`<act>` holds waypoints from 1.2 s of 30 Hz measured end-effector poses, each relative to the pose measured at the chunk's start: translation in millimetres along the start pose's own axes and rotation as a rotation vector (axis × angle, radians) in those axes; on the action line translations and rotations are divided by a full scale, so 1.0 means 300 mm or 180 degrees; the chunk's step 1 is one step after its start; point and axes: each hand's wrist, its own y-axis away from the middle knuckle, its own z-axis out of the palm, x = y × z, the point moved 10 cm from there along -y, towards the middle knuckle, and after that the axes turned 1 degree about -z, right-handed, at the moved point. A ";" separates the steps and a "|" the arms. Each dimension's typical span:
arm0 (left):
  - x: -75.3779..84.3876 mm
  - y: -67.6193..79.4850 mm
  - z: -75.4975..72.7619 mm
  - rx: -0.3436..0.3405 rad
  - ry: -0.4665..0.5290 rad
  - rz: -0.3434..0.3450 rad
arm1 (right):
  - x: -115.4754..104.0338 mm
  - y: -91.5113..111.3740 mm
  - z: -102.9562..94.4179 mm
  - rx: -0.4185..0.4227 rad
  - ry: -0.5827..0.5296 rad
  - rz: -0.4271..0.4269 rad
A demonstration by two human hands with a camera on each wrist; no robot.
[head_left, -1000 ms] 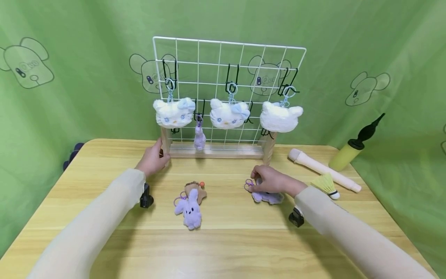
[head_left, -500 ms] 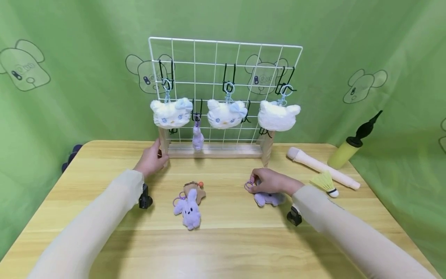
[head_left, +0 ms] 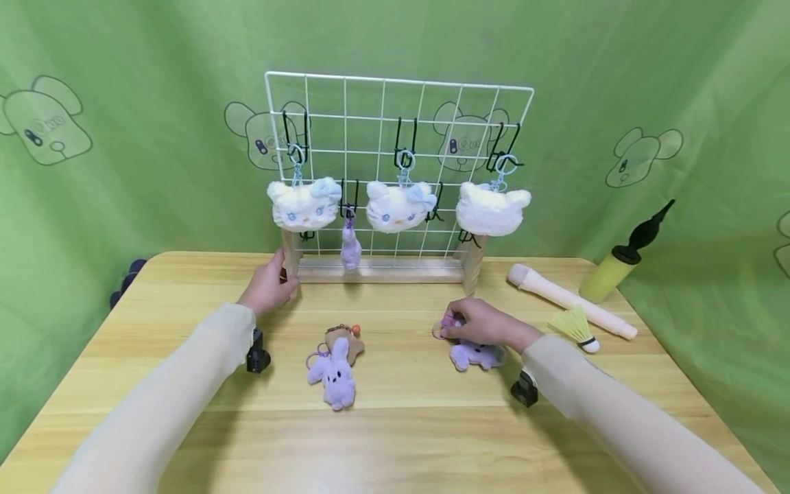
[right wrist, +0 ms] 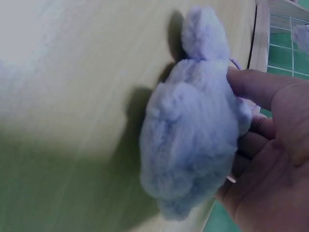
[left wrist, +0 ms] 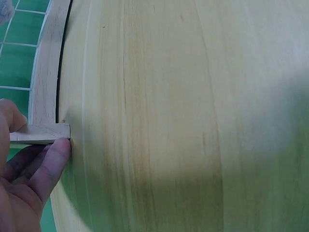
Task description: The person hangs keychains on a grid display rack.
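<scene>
In the head view, my left hand (head_left: 268,285) grips the left wooden foot of a white wire-grid display rack (head_left: 395,275); its thumb and fingers pinch that wooden foot (left wrist: 43,132) in the left wrist view. My right hand (head_left: 483,322) pinches the purple ring (head_left: 437,331) end of a lilac plush keychain (head_left: 475,356). The plush (right wrist: 193,135) fills the middle of the right wrist view, close to the tabletop. Three white cat-head plush keychains (head_left: 400,209) hang from black hooks on the rack. Below them hangs a small lilac plush (head_left: 350,250).
A lilac rabbit plush (head_left: 339,384) overlaps a brown plush keychain (head_left: 354,347) in mid-table. To the right lie a pale microphone (head_left: 570,300) and a yellow shuttlecock (head_left: 577,328), with a yellow-and-black hand pump (head_left: 617,267) behind. Green curtain surrounds the table.
My right fingers have shifted their hold on the purple ring, and the lilac plush has moved slightly under the hand. The left hand stays on the rack's foot. The head view has shifted slightly.
</scene>
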 end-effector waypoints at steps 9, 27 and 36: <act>-0.004 -0.003 -0.004 0.0008 0.0016 -0.0005 | 0.009 0.011 -0.010 0.0135 -0.0225 -0.0087; -0.005 0.002 -0.003 -0.0008 -0.0001 -0.0020 | 0.014 0.052 -0.091 0.0682 -0.1284 0.0095; -0.015 -0.007 -0.003 0.0004 0.0027 -0.0009 | -0.062 0.046 -0.183 0.1382 -0.2172 -0.0142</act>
